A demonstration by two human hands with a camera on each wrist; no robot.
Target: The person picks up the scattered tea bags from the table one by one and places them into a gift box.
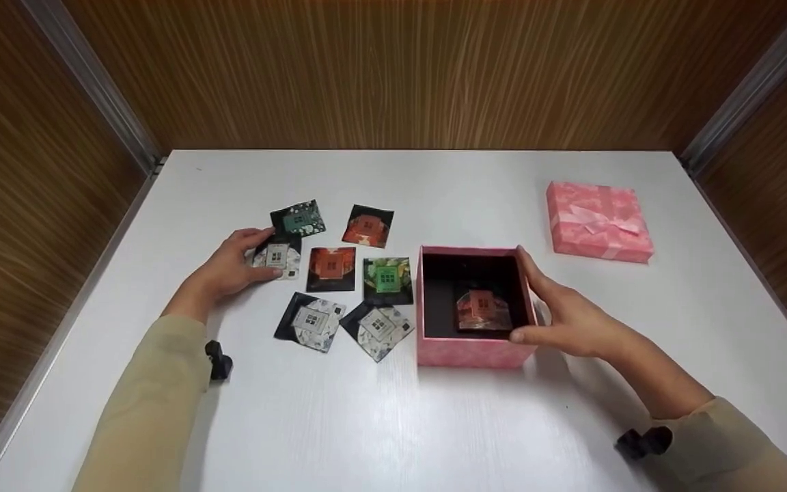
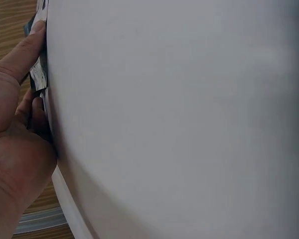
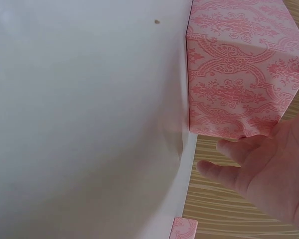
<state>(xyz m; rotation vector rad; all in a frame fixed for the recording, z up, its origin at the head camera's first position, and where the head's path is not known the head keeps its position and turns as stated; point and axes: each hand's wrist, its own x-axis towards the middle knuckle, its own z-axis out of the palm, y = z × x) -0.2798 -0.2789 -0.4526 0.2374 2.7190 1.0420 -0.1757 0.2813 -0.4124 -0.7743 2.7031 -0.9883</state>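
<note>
Pink box (image 1: 472, 353) on white table (image 1: 366, 424), right of the loose sachets, with lid off. Gripped at its right side by right hand (image 1: 578, 318), thumb at front corner of rim, forefinger at back corner; two other fingers loosely extended beside the patterned wall in right wrist view, contact there hard to tell. Inside, toward the right wall: copper sachet (image 1: 482, 309). Held between thumb and fingers of left hand (image 1: 233, 265): pale sachet (image 1: 279, 256), leftmost of the group; seen nearly edge-on in left wrist view. Just behind it, floral sachet (image 1: 300, 220), touching or overlapping, cannot tell which. To the right, red sachet (image 1: 331, 269), then green sachet (image 1: 388, 280) just beside the box; behind these, orange sachet (image 1: 368, 225). Nearer the front, two grey-white sachets (image 1: 311, 321), both tilted, the right one close against the green one's lower edge. Well apart at far right, bow-topped pink lid (image 1: 598, 222). On both beige sleeves (image 1: 147, 389), a black clip (image 1: 218, 361) near the wrist. At back, brown wood-grain panel (image 1: 407, 75)
</note>
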